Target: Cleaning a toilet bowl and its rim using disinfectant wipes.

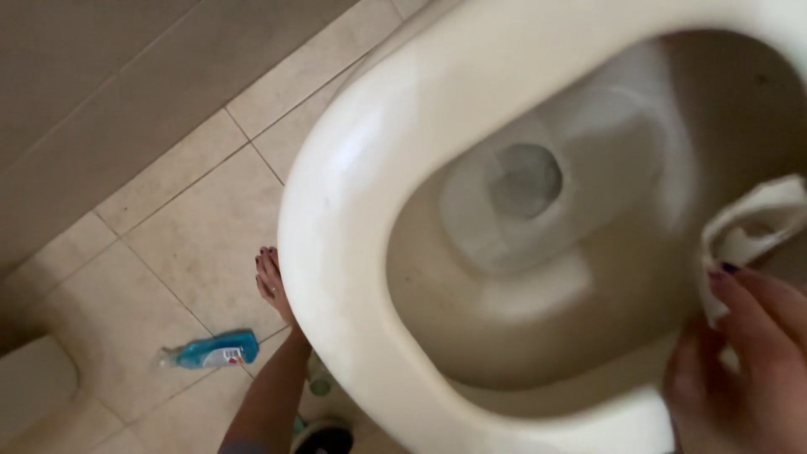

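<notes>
My right hand [744, 361] is at the lower right, over the front rim of a white toilet bowl [353, 210]. Its fingers, with dark-painted nails, are closed on a crumpled white wad of paper [756, 223] that reaches up over the inside of the bowl. The seat is up and the bowl's drain hole [523, 181] shows near the middle. My left hand is out of view. A bare foot [273, 282] with dark-painted nails stands on the floor tiles beside the bowl's left side, its leg running down to the bottom edge.
A blue spray bottle [210, 351] lies on its side on the beige tiled floor [181, 227] left of the foot. A white rounded fixture [34, 387] sits at the lower left corner. A dark object [324, 439] lies under the bowl's front.
</notes>
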